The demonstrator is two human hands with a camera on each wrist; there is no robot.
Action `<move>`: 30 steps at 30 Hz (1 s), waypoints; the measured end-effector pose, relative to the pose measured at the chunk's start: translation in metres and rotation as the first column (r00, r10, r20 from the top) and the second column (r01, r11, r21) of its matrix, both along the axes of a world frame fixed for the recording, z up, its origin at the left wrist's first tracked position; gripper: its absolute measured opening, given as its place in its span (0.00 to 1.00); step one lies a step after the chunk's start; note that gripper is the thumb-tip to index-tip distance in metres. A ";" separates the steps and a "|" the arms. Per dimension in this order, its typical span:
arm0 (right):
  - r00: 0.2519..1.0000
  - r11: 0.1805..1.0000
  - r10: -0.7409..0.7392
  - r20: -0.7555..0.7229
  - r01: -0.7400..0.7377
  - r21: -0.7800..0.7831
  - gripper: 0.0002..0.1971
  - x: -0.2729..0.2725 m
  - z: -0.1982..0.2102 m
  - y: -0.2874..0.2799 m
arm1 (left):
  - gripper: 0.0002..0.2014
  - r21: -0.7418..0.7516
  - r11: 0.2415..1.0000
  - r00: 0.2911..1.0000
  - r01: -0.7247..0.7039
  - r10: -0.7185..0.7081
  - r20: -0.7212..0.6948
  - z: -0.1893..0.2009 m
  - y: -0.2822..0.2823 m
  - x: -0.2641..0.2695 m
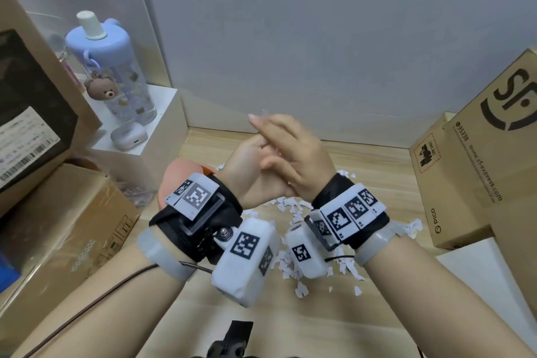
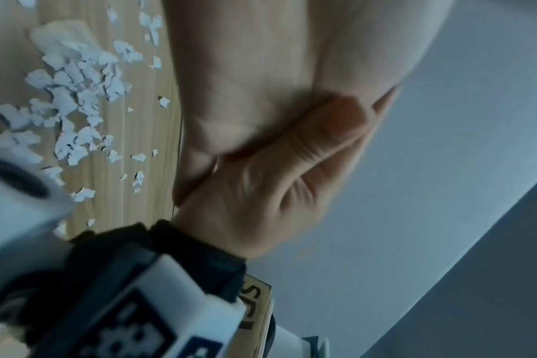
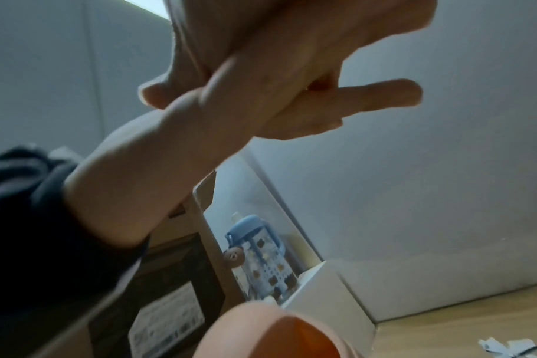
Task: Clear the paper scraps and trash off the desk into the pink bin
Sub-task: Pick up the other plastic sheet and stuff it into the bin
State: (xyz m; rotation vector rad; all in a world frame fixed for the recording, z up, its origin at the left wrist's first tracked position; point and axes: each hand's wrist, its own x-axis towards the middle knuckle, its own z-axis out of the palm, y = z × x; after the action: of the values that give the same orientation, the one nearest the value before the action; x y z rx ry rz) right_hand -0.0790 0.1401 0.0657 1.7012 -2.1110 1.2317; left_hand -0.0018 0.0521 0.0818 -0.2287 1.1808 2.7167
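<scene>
The surface (image 1: pixel 334 325) is pale wood. White paper scraps (image 1: pixel 293 212) lie scattered on it below both grips, thickest under the wrists, thinner toward the near edge. The pink bin (image 1: pixel 180 180) stands on it just left of the left grip (image 1: pixel 247 166). Cardboard boxes (image 1: pixel 66 229) sit farther left; a white box (image 1: pixel 139 154) stands behind the bin. More cardboard boxes (image 1: pixel 453 180) stand right of the right grip (image 1: pixel 293 151).

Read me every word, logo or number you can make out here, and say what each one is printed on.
"SF" logo: tall cardboard box on the right.
"95338": same box.
"www.sf-express.com": same box.
"PICO": smaller box beside it.
Shipping label on the left box: barcode and print too blurred to read.
Wrist markers: patterns only, no text.
</scene>
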 end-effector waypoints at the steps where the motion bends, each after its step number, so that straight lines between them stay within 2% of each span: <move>1: 0.998 0.999 -0.033 0.045 0.035 -0.040 0.22 -0.003 0.002 -0.001 | 0.28 -0.022 0.999 1.000 0.024 -0.024 -0.001 0.000 -0.002 0.001; 3: 0.971 0.980 -0.148 0.185 0.169 -0.102 0.17 -0.010 0.004 -0.003 | 0.34 -0.178 0.978 0.994 0.106 -0.101 0.042 0.000 -0.008 0.004; 5: 0.922 0.956 -0.244 0.299 0.281 -0.088 0.23 -0.016 0.001 -0.005 | 0.34 -0.418 0.904 0.994 0.090 -0.054 0.098 0.000 -0.020 0.009; 7: 0.904 0.945 -0.287 0.316 0.321 -0.063 0.28 -0.016 -0.007 -0.008 | 0.28 -0.593 0.800 0.994 -0.089 0.110 0.000 -0.003 -0.038 0.018; 8: 0.901 0.947 -0.286 0.325 0.318 -0.050 0.30 -0.013 -0.010 -0.009 | 0.23 -0.616 0.757 0.974 -0.217 0.209 -0.086 -0.003 -0.048 0.024; 11: 0.876 0.964 -0.241 0.417 0.264 0.003 0.27 -0.003 -0.023 -0.020 | 0.13 -0.584 0.597 0.815 -0.550 0.538 -0.217 -0.009 -0.081 0.041; 13: 0.839 0.970 -0.228 0.494 0.240 0.041 0.23 0.003 -0.032 -0.032 | 0.10 -0.610 0.462 0.698 -0.643 0.682 -0.220 -0.017 -0.095 0.051; 14: 0.813 0.971 -0.221 0.539 0.235 0.044 0.22 0.005 -0.037 -0.038 | 0.09 -0.639 0.417 0.669 -0.647 0.713 -0.211 -0.022 -0.099 0.054; 15: 0.774 0.972 -0.207 0.598 0.231 0.038 0.22 0.008 -0.042 -0.045 | 0.10 -0.667 0.392 0.657 -0.634 0.728 -0.197 -0.029 -0.101 0.058; 17: 0.664 0.976 -0.177 0.726 0.213 0.042 0.18 0.013 -0.050 -0.057 | 0.15 -0.707 0.393 0.662 -0.589 0.736 -0.143 -0.046 -0.100 0.065; 19: 0.492 0.988 -0.117 0.863 0.149 0.048 0.06 0.020 -0.057 -0.067 | 0.19 -0.750 0.424 0.701 -0.509 0.709 -0.075 -0.061 -0.097 0.072; 20: 0.409 0.992 -0.099 0.907 0.113 0.057 0.04 0.024 -0.060 -0.072 | 0.21 -0.769 0.435 0.721 -0.468 0.691 -0.047 -0.066 -0.095 0.074; 23: 0.279 0.998 -0.057 0.959 0.053 0.044 0.21 0.037 -0.075 -0.086 | 0.26 -0.797 0.415 0.726 -0.439 0.686 -0.044 -0.076 -0.091 0.077; 24: 0.269 0.999 -0.046 0.962 0.040 0.036 0.23 0.042 -0.080 -0.089 | 0.27 -0.800 0.396 0.720 -0.450 0.691 -0.063 -0.077 -0.090 0.077; 25: 0.290 0.999 -0.043 0.956 0.020 0.039 0.22 0.047 -0.085 -0.090 | 0.27 -0.803 0.385 0.721 -0.455 0.689 -0.078 -0.078 -0.089 0.077; 30: 0.595 0.988 -0.086 0.799 -0.053 0.146 0.21 0.048 -0.094 -0.081 | 0.24 -0.817 0.377 0.747 -0.436 0.659 -0.095 -0.079 -0.092 0.079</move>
State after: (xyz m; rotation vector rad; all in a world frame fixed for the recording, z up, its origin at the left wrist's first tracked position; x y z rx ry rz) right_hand -0.0315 0.0592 -0.0278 1.2465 -2.7263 2.2027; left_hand 0.0770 -0.0401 0.0024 -1.2718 2.5583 2.1637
